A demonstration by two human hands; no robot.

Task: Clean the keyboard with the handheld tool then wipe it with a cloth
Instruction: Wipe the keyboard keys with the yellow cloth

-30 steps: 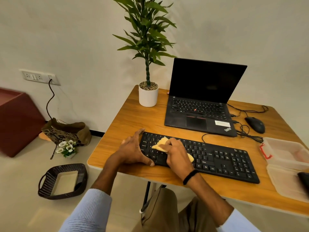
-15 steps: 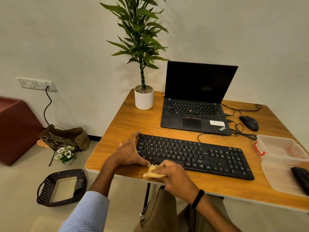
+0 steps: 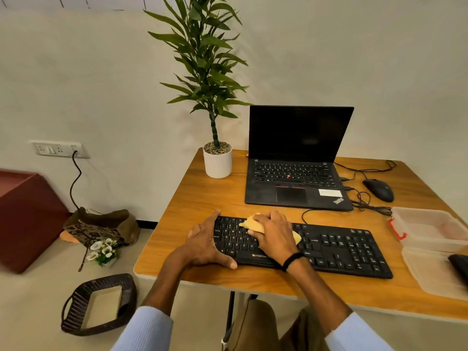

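Note:
A black keyboard (image 3: 336,249) lies across the near part of the wooden table (image 3: 202,198). My left hand (image 3: 205,244) holds the keyboard's left end, thumb on the front edge and fingers along the back corner. My right hand (image 3: 274,235) grips a yellow cloth (image 3: 253,224) and presses it onto the left half of the keys. Most of the cloth is hidden under that hand. A dark object (image 3: 459,264), perhaps the handheld tool, pokes in at the right edge.
Behind the keyboard stand an open black laptop (image 3: 296,178), a potted plant (image 3: 217,160) and a wired mouse (image 3: 378,190) with loose cables. A clear plastic box and lid (image 3: 430,231) sit at the table's right. A dark basket (image 3: 98,304) and a bag (image 3: 101,226) lie on the floor left.
My right hand has carried the cloth from the table's front edge back up onto the keyboard's upper left keys. My left hand still holds the keyboard's left end. The camera has tilted.

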